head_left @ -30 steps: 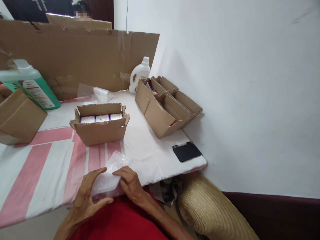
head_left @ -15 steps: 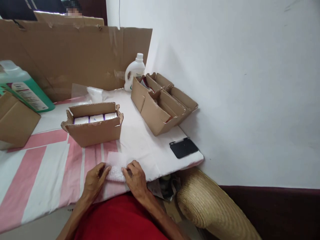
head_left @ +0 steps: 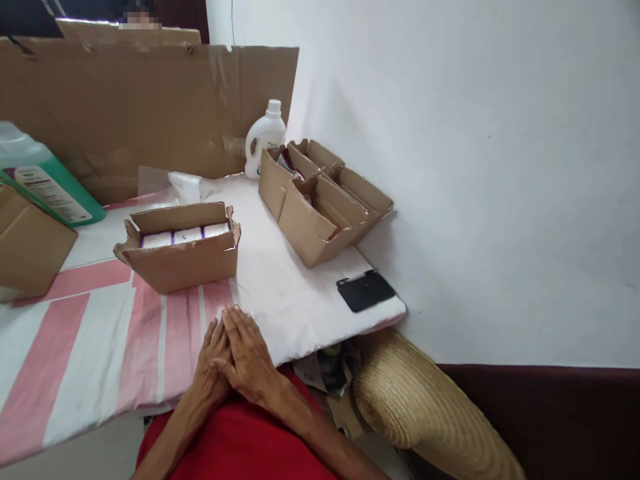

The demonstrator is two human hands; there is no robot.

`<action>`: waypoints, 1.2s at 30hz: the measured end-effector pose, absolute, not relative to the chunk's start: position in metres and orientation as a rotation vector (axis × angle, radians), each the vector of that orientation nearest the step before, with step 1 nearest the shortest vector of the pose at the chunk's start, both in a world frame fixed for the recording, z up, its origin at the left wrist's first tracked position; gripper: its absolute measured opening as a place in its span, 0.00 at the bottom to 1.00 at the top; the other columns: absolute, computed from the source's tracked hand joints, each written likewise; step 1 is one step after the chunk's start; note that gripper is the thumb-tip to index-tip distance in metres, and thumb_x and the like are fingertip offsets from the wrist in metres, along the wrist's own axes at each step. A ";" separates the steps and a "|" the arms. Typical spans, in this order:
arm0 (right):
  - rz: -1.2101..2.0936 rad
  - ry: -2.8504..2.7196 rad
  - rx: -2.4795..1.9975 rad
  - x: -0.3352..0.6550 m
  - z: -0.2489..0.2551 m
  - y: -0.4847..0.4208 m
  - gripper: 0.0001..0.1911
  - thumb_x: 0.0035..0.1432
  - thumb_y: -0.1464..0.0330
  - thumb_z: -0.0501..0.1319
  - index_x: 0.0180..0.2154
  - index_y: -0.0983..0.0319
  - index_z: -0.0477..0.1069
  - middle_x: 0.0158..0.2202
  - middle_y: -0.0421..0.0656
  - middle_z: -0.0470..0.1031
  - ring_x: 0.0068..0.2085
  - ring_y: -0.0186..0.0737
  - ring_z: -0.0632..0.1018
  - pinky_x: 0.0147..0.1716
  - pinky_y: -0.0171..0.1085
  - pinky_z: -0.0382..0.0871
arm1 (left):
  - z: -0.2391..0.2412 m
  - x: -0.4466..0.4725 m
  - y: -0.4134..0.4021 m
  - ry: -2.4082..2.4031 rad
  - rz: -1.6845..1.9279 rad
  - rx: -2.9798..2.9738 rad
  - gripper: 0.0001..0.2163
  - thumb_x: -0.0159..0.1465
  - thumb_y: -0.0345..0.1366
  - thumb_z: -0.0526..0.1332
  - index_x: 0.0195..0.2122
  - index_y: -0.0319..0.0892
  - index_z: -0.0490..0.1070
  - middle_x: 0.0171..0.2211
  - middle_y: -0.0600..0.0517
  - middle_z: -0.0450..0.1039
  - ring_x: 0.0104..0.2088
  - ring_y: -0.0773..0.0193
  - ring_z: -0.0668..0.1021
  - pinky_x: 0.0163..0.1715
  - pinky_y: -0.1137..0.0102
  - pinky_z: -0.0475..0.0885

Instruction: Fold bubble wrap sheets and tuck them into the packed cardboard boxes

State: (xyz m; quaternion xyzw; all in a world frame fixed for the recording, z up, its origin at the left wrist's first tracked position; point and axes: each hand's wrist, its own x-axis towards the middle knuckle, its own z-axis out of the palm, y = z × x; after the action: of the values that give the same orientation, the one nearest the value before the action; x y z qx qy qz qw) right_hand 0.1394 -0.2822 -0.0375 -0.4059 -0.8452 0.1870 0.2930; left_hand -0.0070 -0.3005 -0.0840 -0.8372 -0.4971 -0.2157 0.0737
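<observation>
**Both palms pressed flat at the counter edge**

On the striped counter [head_left: 300, 300], the open box [head_left: 185, 263] of 3 white packs [head_left: 187, 235] sat just beyond the hands. The right hand [head_left: 247, 353] lay over the left hand [head_left: 213, 363], fingers straight and together, gripping nothing visible. It looked like a pressing-down step. Anything beneath was hidden.

Bubble wrap [head_left: 223, 312] — pressed flat beneath stacked hands, only an edge showing.
</observation>
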 end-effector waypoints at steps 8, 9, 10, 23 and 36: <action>0.536 -2.348 -1.333 0.162 -0.067 -0.273 0.48 0.67 0.46 0.56 0.72 0.71 0.45 0.73 0.62 0.48 0.74 0.59 0.49 0.70 0.60 0.53 | -0.063 -0.019 -0.302 -1.504 -0.642 -2.601 0.35 0.67 0.43 0.58 0.72 0.34 0.50 0.69 0.36 0.60 0.72 0.47 0.55 0.68 0.53 0.54; 0.540 -2.337 -1.353 0.167 -0.065 -0.273 0.47 0.67 0.46 0.56 0.72 0.70 0.47 0.73 0.62 0.49 0.74 0.59 0.49 0.69 0.60 0.54 | -0.057 -0.022 -0.304 -1.496 -0.646 -2.618 0.35 0.66 0.45 0.60 0.71 0.35 0.54 0.69 0.36 0.60 0.72 0.46 0.56 0.68 0.51 0.53; 0.548 -2.325 -1.357 0.172 -0.063 -0.272 0.46 0.67 0.47 0.56 0.72 0.69 0.47 0.73 0.62 0.49 0.74 0.59 0.50 0.69 0.60 0.55 | -0.052 -0.025 -0.306 -1.473 -0.643 -2.636 0.32 0.65 0.45 0.62 0.68 0.38 0.58 0.68 0.38 0.62 0.71 0.45 0.58 0.68 0.50 0.53; 0.770 -2.531 -1.060 0.205 -0.034 -0.261 0.36 0.59 0.62 0.69 0.66 0.63 0.63 0.70 0.53 0.62 0.72 0.55 0.57 0.71 0.54 0.54 | -0.025 -0.034 -0.282 -1.161 -0.615 -2.720 0.17 0.62 0.23 0.55 0.51 0.41 0.72 0.47 0.46 0.81 0.49 0.54 0.81 0.47 0.62 0.76; 0.636 -1.990 -0.745 0.188 0.131 -0.168 0.10 0.62 0.75 0.62 0.44 0.58 0.71 0.35 0.39 0.76 0.34 0.35 0.77 0.33 0.32 0.71 | 0.089 -0.073 -0.235 -1.579 -1.178 -2.218 0.26 0.68 0.35 0.59 0.68 0.41 0.61 0.62 0.39 0.70 0.64 0.49 0.70 0.63 0.56 0.66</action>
State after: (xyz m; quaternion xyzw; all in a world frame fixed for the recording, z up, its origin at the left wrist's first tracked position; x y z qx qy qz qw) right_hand 0.1876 -0.1678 0.1308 -0.3006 -0.8033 0.2567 0.4455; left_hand -0.0729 -0.2349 0.0894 -0.7450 -0.5301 -0.3954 0.0875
